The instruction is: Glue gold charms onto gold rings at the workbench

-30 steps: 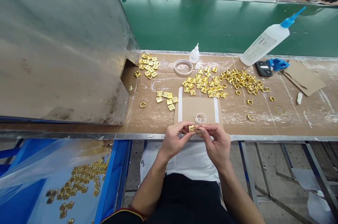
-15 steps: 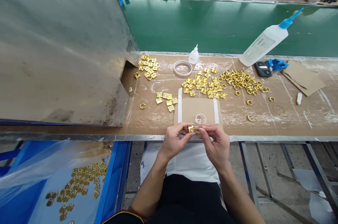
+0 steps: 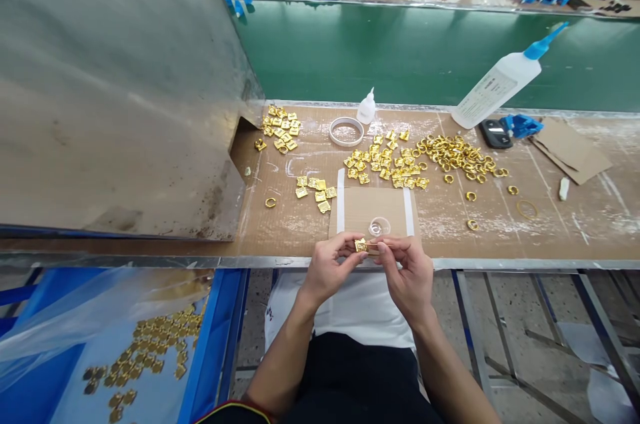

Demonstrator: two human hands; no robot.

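My left hand [image 3: 324,272] pinches a small square gold-coloured metal piece [image 3: 361,245] between thumb and fingertips, just above the table's front edge. From the right, my right hand [image 3: 412,279] grips a thin stick [image 3: 373,245], its tip at the piece; whether it touches I cannot tell. Right behind my fingers a small clear round dish [image 3: 379,227] sits on a cardboard pad [image 3: 357,207] taped at both sides. Loose gold square pieces [image 3: 320,195] lie left of the pad, and more square pieces [image 3: 385,161] lie behind it.
A pile of gold rings [image 3: 457,156] lies to the right. Behind are a tape roll [image 3: 347,132], a small dropper bottle [image 3: 367,109] and a large tilted bottle [image 3: 495,91]. A metal housing [image 3: 120,91] blocks the left. Below it, a blue bin [image 3: 203,344] holds gold pieces. Co-workers sit across the green belt [image 3: 390,51].
Both my hands keep nearly the same place, with the gold piece turned slightly. At the top right, a co-worker's hand has lifted away from the dark pieces.
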